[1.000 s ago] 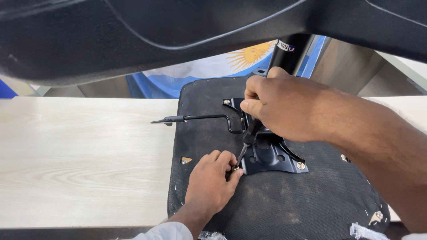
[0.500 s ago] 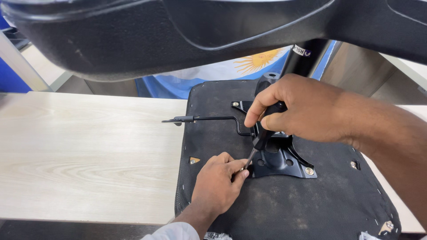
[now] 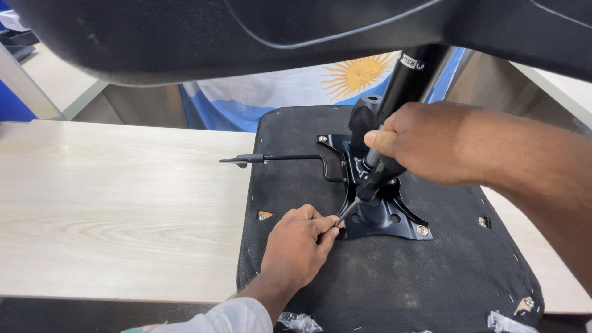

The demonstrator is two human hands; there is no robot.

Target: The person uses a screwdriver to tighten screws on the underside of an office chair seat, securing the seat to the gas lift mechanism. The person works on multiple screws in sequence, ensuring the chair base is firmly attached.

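A pale wood-grain table [image 3: 117, 209] fills the left and centre of the frame, with a blue and white flag bearing a sun [image 3: 308, 86] behind it at the upper middle and a dark curved chair part [image 3: 246, 31] blurring the top edge. On the table's right side lies an upturned seat [image 3: 401, 283], its black fabric underside up. A black metal plate [image 3: 379, 213] sits at its centre, with a thin lever [image 3: 277, 158] running left from it.

The right hand [image 3: 425, 145] is closed around the screwdriver [image 3: 370, 185] handle, which slants down to the lower left. The left hand [image 3: 299, 246] pinches the shaft near the tip at the plate's lower left corner; the screw itself is hidden, so it probably sits under the fingers [image 3: 330, 231].

This looks like driving 1 corner screw. The next move calls for keeping the tip seated and square while the right hand turns.
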